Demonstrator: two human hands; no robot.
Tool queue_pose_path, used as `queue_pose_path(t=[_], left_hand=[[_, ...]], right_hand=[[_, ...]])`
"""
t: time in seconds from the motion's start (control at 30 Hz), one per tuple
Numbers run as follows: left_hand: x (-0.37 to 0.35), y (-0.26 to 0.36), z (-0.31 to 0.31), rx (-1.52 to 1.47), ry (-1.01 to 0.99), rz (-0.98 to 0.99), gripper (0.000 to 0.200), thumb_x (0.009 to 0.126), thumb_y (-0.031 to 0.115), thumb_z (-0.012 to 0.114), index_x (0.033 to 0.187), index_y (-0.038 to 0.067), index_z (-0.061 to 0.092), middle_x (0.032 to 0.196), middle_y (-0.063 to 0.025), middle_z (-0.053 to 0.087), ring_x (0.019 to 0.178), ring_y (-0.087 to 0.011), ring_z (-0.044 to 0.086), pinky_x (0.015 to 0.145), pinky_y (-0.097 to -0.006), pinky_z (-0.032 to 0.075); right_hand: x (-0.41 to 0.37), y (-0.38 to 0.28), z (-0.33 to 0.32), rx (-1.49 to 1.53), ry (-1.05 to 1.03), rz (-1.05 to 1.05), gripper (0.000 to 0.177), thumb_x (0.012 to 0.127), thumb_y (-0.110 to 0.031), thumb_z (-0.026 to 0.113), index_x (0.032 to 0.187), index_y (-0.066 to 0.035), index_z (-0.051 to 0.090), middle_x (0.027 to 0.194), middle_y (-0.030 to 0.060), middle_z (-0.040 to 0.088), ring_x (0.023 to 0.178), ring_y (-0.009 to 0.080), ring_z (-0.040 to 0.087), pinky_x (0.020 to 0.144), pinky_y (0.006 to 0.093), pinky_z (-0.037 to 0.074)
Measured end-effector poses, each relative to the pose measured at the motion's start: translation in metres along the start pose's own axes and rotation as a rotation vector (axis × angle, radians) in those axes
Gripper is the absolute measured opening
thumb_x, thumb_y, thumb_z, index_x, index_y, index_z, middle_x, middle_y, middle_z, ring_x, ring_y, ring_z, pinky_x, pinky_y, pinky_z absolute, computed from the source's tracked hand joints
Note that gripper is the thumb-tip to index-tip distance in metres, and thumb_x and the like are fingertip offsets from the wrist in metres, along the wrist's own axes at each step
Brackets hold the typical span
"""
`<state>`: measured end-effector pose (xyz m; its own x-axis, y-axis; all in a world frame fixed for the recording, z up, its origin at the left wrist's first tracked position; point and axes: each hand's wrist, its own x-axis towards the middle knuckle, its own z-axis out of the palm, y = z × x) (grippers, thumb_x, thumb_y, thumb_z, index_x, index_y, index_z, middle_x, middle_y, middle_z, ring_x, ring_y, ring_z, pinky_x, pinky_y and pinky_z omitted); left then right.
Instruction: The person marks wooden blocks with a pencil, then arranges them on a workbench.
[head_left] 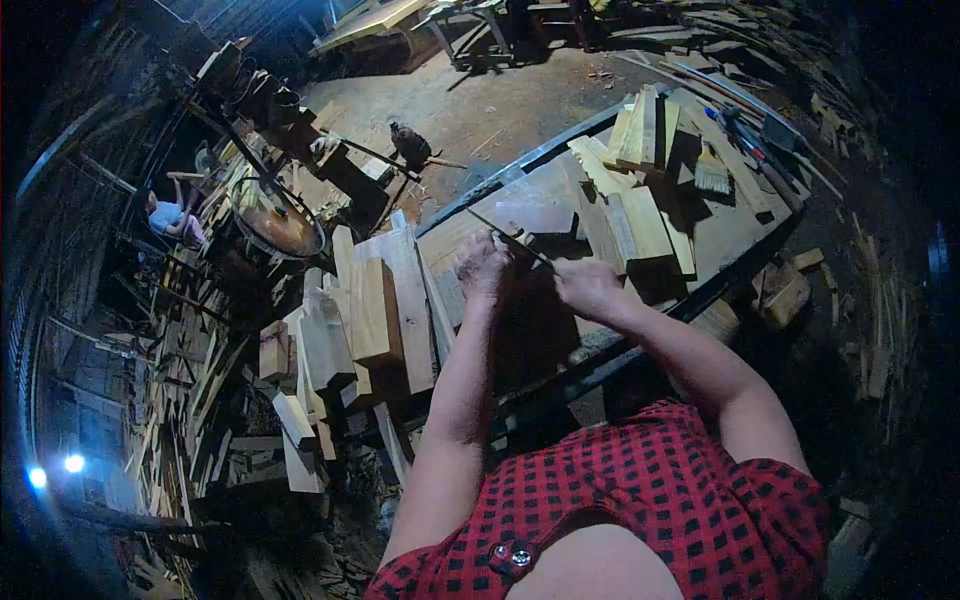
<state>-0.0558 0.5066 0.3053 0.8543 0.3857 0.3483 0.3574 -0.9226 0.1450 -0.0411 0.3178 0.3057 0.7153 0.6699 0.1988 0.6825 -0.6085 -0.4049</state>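
A thin, dark, rod-like tool [508, 236] slants over the worktable [728, 236], between my two hands. My right hand [588, 286] is closed round its lower right end. Close to the middle of the tool is my left hand [484, 264], its fingers bent together; what they hold, if anything, is too small to make out. Just beyond the tool a smooth pale block [535, 218] lies on the table. Cut wooden blocks [645, 225] are stacked to the right of my right hand.
A stack of wood blocks [375, 315] stands left of my left forearm. A brush [712, 175] and blue-handled tools [735, 125] lie on the table's right side. A round wheel-like machine part [278, 222] is at the left. Farther left sits a person [170, 215].
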Motion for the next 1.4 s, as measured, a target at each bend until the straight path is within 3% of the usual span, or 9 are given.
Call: queue_pose_path(t=[0.17, 0.27, 0.33, 0.47, 0.8, 1.1, 1.2, 1.27, 1.4], left_hand=[[-0.001, -0.003, 0.004, -0.015, 0.058, 0.045, 0.028, 0.076, 0.026, 0.049, 0.097, 0.008, 0.051, 0.094, -0.0127, 0.054, 0.087, -0.0314, 0.052, 0.075, -0.0429, 0.041], [-0.001, 0.001, -0.003, -0.017, -0.012, 0.018, 0.030, 0.076, 0.026, 0.049, 0.100, 0.008, 0.051, 0.095, -0.0121, 0.054, 0.088, -0.0308, 0.052, 0.076, -0.0427, 0.041], [-0.003, 0.003, -0.007, -0.026, -0.025, 0.008, 0.029, 0.076, 0.026, 0.048, 0.099, 0.008, 0.051, 0.095, -0.0116, 0.054, 0.088, -0.0304, 0.052, 0.076, -0.0427, 0.040], [0.000, 0.002, -0.005, 0.005, -0.024, -0.017, 0.027, 0.077, 0.027, 0.047, 0.097, 0.008, 0.051, 0.094, -0.0120, 0.055, 0.089, -0.0304, 0.052, 0.076, -0.0427, 0.040], [0.000, 0.001, -0.003, -0.042, 0.009, -0.005, 0.026, 0.079, 0.028, 0.046, 0.095, 0.008, 0.051, 0.092, -0.0133, 0.056, 0.087, -0.0312, 0.052, 0.075, -0.0436, 0.040], [0.001, 0.002, -0.005, -0.028, -0.033, -0.031, 0.026, 0.077, 0.027, 0.047, 0.094, 0.008, 0.052, 0.093, -0.0125, 0.055, 0.088, -0.0304, 0.052, 0.075, -0.0430, 0.040], [-0.001, 0.002, -0.003, -0.011, -0.020, -0.023, 0.027, 0.077, 0.028, 0.047, 0.094, 0.009, 0.052, 0.095, -0.0121, 0.055, 0.089, -0.0302, 0.052, 0.076, -0.0426, 0.040], [-0.002, 0.001, -0.003, -0.022, -0.007, -0.006, 0.027, 0.077, 0.029, 0.047, 0.095, 0.009, 0.052, 0.095, -0.0118, 0.055, 0.090, -0.0302, 0.052, 0.076, -0.0425, 0.040], [-0.001, 0.003, -0.006, -0.049, -0.010, -0.038, 0.026, 0.079, 0.029, 0.045, 0.095, 0.009, 0.052, 0.096, -0.0114, 0.055, 0.090, -0.0303, 0.051, 0.077, -0.0431, 0.039]], right_hand=[[-0.062, 0.009, -0.020, -0.066, -0.040, 0.085, 0.011, 0.074, -0.017, 0.051, 0.073, -0.007, 0.056, 0.067, 0.0138, 0.061, 0.061, 0.0288, 0.062, 0.054, 0.0406, 0.049], [-0.022, 0.017, 0.006, -0.016, 0.185, -0.159, 0.011, 0.074, -0.014, 0.049, 0.071, -0.005, 0.056, 0.065, 0.0165, 0.060, 0.060, 0.0302, 0.062, 0.053, 0.0413, 0.049], [0.021, -0.007, 0.001, 0.041, 0.026, 0.062, 0.019, 0.080, -0.019, 0.047, 0.077, -0.002, 0.056, 0.064, 0.0175, 0.058, 0.063, 0.0372, 0.059, 0.057, 0.0448, 0.047], [0.056, -0.023, 0.011, 0.035, 0.023, 0.059, 0.017, 0.079, -0.016, 0.047, 0.078, -0.003, 0.057, 0.066, 0.0181, 0.059, 0.065, 0.0367, 0.059, 0.057, 0.0441, 0.048], [-0.063, 0.008, -0.024, -0.007, -0.109, 0.113, 0.023, 0.082, -0.025, 0.045, 0.084, -0.003, 0.054, 0.066, 0.0179, 0.058, 0.065, 0.0350, 0.059, 0.059, 0.0458, 0.047], [0.054, -0.030, 0.003, -0.101, -0.068, 0.057, 0.015, 0.078, -0.015, 0.047, 0.079, -0.003, 0.056, 0.069, 0.0170, 0.061, 0.067, 0.0312, 0.063, 0.056, 0.0420, 0.049], [0.012, -0.002, 0.008, 0.016, 0.097, -0.010, 0.019, 0.077, -0.016, 0.047, 0.087, -0.007, 0.059, 0.070, 0.0148, 0.062, 0.060, 0.0315, 0.061, 0.053, 0.0439, 0.049], [-0.046, 0.011, -0.015, -0.077, -0.090, 0.010, 0.018, 0.078, -0.021, 0.048, 0.089, -0.008, 0.057, 0.066, 0.0157, 0.059, 0.060, 0.0317, 0.060, 0.053, 0.0433, 0.048], [-0.131, 0.037, -0.043, 0.081, -0.068, 0.122, 0.019, 0.079, -0.027, 0.049, 0.087, -0.010, 0.053, 0.066, 0.0166, 0.058, 0.062, 0.0351, 0.059, 0.054, 0.0453, 0.047]])
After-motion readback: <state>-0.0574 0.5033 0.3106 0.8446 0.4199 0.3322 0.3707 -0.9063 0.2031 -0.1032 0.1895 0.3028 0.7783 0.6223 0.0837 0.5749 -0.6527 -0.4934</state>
